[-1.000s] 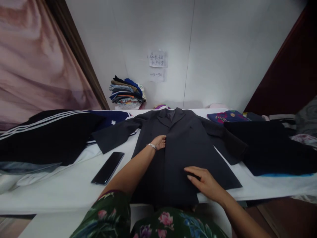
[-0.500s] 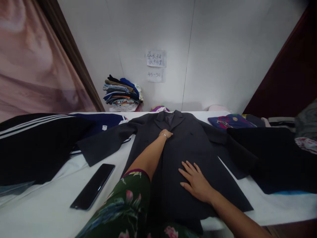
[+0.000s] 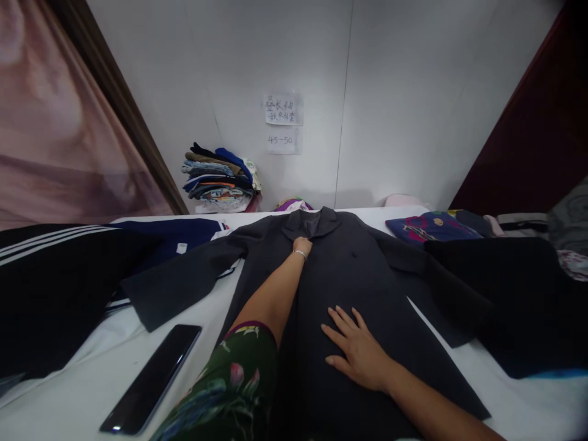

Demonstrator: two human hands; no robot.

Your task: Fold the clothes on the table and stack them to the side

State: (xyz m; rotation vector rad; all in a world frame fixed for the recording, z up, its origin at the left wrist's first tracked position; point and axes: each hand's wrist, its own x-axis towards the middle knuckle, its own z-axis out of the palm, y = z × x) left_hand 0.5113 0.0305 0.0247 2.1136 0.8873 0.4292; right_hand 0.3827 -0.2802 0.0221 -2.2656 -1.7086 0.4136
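A dark grey coat [image 3: 349, 269] lies front side up with its collar at the far end and its sleeves spread to both sides. My left hand [image 3: 302, 247], a bracelet at its wrist, is closed on the coat's front edge just below the lapels. Its fingertips are partly hidden. Lower down, on the right front panel, my right hand [image 3: 358, 349] rests flat with the fingers spread.
A black phone [image 3: 151, 376] lies on the white table cover [image 3: 50, 413]. Black clothing with white stripes [image 3: 50, 294] is at left, black folded cloth [image 3: 514, 294] at right. A clothes stack [image 3: 220, 177] stands by the wall, below paper signs [image 3: 283, 122].
The view has shifted slightly, with the phone and coat hem appearing lower. My left hand stays closed at the coat front; my right hand stays flat on the panel.
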